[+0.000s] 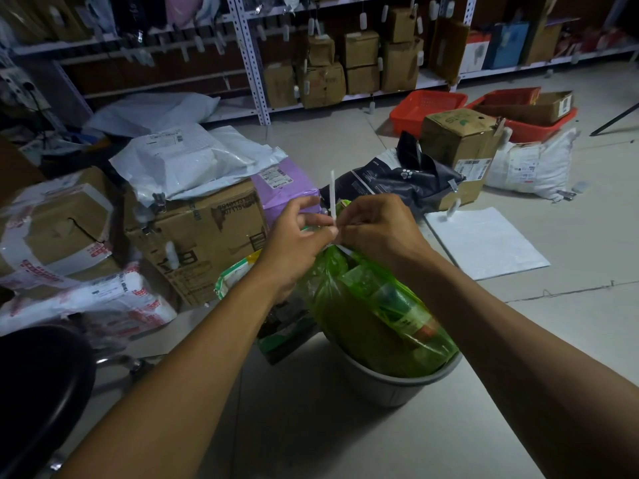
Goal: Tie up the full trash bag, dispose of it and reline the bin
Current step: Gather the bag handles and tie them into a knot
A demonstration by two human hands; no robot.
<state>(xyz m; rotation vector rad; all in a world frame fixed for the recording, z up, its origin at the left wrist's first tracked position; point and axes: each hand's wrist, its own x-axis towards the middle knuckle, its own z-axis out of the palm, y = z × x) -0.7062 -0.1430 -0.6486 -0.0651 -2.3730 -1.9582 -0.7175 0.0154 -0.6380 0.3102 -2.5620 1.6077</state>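
Observation:
A full green trash bag (373, 316) stands in a grey round bin (390, 385) on the floor, its neck gathered at the top. A white strip, a tie (332, 195), sticks up from the gathered neck. My left hand (294, 243) and my right hand (377, 229) meet at the neck, and both pinch the white tie where it wraps the bag. The fingertips hide the knot point itself. Bottles and packaging show through the green plastic.
Taped cardboard boxes (193, 233) and white parcels crowd the left. A black bag (408, 181), a box (460, 146) and red baskets (425, 107) lie behind the bin. A white sheet (484, 243) lies on the floor at right. Shelves line the back wall. A black chair (38, 385) stands near left.

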